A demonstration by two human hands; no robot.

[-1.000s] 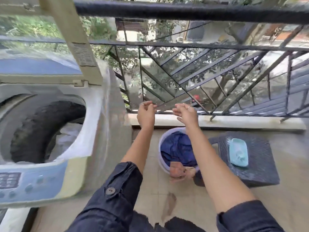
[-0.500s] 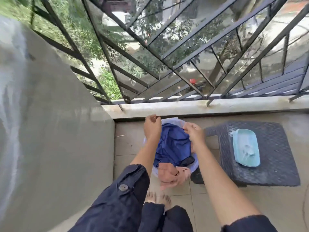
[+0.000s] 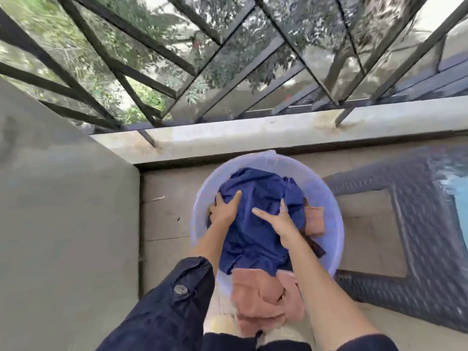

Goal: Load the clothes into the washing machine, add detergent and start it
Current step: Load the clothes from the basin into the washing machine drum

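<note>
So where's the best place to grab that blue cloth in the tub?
From above, at the two flanks of the mound of blue cloth, where the left hand and right hand lie. It is a crumpled heap with the tub close around it, so squeezing both sides inward and lifting straight up probably gathers most of it.

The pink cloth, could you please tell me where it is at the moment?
In the head view the pink cloth hangs over the near rim of the lilac basin, low centre, just below the blue garment.

translucent plastic tub, matt blue cloth
</note>
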